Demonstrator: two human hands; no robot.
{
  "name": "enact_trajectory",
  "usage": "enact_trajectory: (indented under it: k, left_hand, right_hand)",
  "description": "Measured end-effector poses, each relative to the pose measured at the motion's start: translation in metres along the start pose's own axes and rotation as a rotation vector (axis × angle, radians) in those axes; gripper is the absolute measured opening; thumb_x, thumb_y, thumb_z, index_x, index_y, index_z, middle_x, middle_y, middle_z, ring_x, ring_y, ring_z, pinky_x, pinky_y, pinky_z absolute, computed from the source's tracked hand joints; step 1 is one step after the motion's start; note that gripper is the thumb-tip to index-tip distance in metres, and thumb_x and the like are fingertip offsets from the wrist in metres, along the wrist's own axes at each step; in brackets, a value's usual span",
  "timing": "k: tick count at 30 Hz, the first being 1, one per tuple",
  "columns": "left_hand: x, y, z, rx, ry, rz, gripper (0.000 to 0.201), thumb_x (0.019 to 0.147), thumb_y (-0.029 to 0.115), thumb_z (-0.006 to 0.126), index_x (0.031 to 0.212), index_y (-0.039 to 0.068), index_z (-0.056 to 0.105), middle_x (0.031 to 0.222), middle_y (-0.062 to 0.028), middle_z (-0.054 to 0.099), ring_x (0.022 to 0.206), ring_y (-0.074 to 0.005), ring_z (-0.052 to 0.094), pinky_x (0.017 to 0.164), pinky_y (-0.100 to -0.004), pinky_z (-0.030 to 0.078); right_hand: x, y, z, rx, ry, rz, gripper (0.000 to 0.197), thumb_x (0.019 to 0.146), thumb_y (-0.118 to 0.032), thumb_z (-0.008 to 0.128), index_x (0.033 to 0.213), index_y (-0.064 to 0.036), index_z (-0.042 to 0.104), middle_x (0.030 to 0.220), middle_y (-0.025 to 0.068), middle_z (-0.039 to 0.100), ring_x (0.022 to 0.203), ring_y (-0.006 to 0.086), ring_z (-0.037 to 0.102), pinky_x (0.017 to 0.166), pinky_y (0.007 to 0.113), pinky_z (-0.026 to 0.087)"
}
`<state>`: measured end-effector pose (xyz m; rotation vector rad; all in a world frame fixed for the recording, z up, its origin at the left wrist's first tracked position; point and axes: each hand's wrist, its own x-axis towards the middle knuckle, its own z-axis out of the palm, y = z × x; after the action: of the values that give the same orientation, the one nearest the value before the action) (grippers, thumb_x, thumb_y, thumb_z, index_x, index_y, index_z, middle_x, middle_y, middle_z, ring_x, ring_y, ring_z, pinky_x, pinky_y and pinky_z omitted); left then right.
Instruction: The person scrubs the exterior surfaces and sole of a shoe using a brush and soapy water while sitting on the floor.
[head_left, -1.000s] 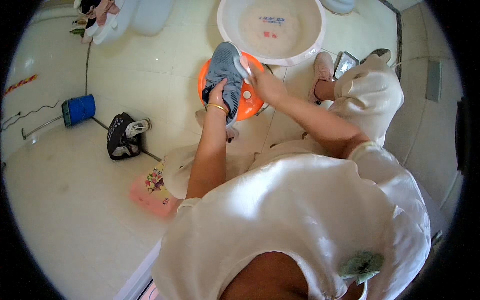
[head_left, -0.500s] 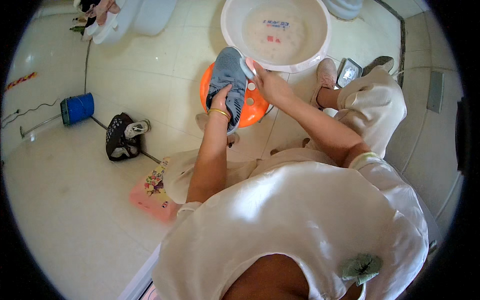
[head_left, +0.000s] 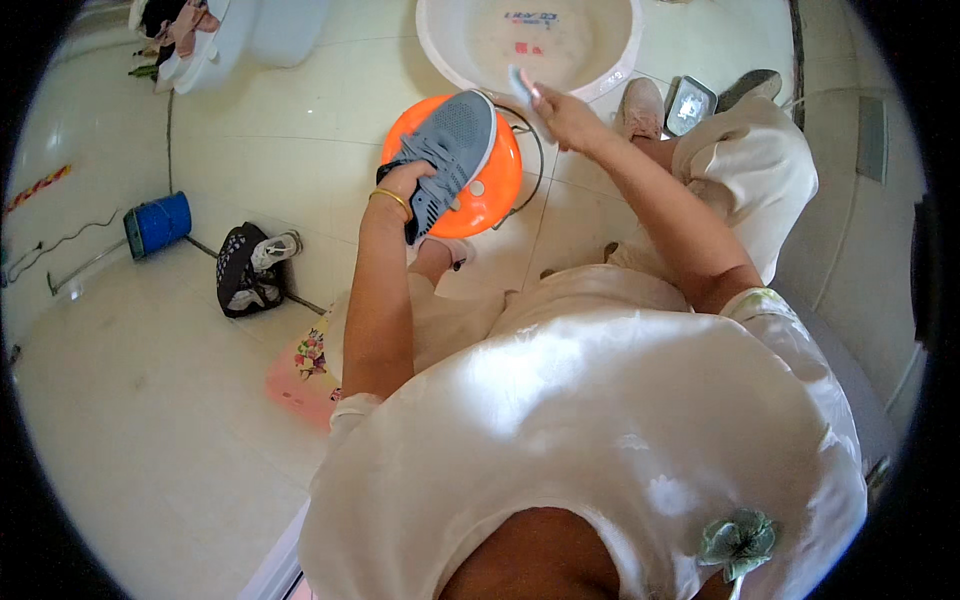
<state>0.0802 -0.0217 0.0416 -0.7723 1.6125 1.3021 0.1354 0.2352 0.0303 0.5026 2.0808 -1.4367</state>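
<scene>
Gripping a grey lace-up shoe (head_left: 455,140) over a round orange stool (head_left: 498,200), its toe pointing away and to the right, a person works bare-handed. The left hand (head_left: 405,183) is clamped around the shoe near its ankle opening, thumb across the upper. The right hand (head_left: 572,118) is closed on a pale brush (head_left: 523,85), slightly blurred, raised clear of the shoe on the side of its white sole edge. From where I stand, I cannot tell whether the sole rests on the stool or hangs just above it.

The step looks like scrubbing. To do it well, I would brace the shoe firmly against the seat, hold the left thumb out of the brush's path, and use short, even strokes, lighter on the mesh upper.

Just beyond the stool, a wide white basin (head_left: 448,45) holds what looks like cloudy water, handy for rewetting. Off to the left, a black patterned bag (head_left: 234,262) lies on the tiles.
</scene>
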Motion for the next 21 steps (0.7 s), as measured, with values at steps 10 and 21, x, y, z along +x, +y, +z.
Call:
enact_trajectory:
  k: [10,21]
  left_hand:
    - [0.009,-0.020,0.056,0.489,0.576,0.316,0.064,0.063,0.041,0.073,0.108,0.000,0.056,0.104,-0.0153,0.060,0.093,-0.0258,0.059,0.080,-0.0325,0.045]
    - [0.042,-0.033,0.036,0.592,0.600,0.162,0.068,0.059,0.049,0.072,0.107,0.003,0.057,0.110,-0.0173,0.057,0.101,-0.0303,0.055,0.086,-0.0362,0.042]
  right_hand:
    - [-0.004,0.035,0.048,-0.108,0.201,-0.359,0.046,0.090,-0.029,0.035,0.133,-0.0138,0.030,0.115,0.0225,0.050,0.095,0.0388,0.053,0.083,0.044,0.042]
    - [0.007,-0.021,0.037,-0.664,0.314,-0.451,0.044,0.088,-0.032,0.041,0.130,-0.0221,0.036,0.083,0.0199,0.056,0.071,0.0366,0.059,0.063,0.044,0.048]
